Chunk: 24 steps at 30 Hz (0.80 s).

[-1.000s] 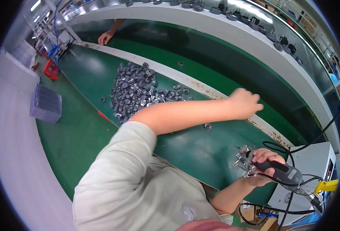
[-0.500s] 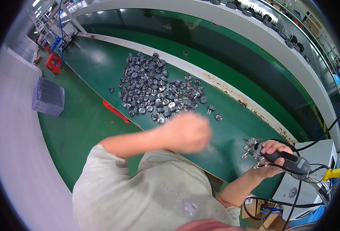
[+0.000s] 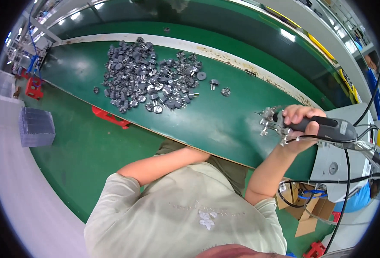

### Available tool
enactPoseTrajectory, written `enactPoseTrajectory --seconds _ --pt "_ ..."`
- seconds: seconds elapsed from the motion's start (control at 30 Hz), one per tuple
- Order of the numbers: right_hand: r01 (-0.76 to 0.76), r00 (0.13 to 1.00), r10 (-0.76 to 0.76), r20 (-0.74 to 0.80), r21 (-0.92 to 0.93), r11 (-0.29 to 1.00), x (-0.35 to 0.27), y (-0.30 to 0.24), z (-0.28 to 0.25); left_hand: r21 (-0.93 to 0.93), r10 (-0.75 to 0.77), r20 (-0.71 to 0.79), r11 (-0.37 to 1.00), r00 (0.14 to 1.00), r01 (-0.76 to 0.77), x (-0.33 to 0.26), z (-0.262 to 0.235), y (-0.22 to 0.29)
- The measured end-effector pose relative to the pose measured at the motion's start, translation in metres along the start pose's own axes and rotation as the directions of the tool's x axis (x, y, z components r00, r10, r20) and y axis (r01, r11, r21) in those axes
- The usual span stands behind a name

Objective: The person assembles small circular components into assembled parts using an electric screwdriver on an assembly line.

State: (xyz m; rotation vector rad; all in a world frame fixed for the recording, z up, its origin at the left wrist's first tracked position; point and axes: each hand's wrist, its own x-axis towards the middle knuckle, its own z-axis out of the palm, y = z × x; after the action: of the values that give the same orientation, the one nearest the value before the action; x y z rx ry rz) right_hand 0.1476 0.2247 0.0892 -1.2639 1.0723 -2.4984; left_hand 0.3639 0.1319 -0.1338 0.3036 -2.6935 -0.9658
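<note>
Tool sits gripped in our right hand at the bench's right; our left hand hides below its near edge, grip unclear; plugs heap far left.

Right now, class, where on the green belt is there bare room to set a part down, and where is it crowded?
Bare belt lies between the pile of grey plug parts and the right hand holding the dark tool. The belt's near edge below the pile is also free. It is crowded within the pile; two stray parts sit beside it.
</note>
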Motion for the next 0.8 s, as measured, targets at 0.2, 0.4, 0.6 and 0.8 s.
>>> enactPoseTrajectory --seconds 0.2,0.4,0.6,0.8 --pt "-0.007 1.000 0.007 -0.005 0.005 1.000 -0.002 0.000 0.007 -0.020 0.031 -0.008 0.999 0.999 -0.031 0.021 0.015 0.010" --pt "-0.034 0.999 0.034 0.011 -0.029 0.999 -0.003 -0.001 0.002 -0.002 0.046 0.022 0.999 0.999 -0.046 0.024 0.004 0.001" --pt "-0.045 0.999 0.047 0.028 -0.080 0.996 -0.001 0.000 0.001 0.029 0.016 0.045 0.999 0.999 -0.018 0.024 -0.003 0.000" --pt "-0.021 1.000 0.021 -0.006 -0.013 1.000 -0.002 0.005 0.004 0.124 -0.054 0.013 0.991 0.998 0.052 0.029 -0.006 0.004"
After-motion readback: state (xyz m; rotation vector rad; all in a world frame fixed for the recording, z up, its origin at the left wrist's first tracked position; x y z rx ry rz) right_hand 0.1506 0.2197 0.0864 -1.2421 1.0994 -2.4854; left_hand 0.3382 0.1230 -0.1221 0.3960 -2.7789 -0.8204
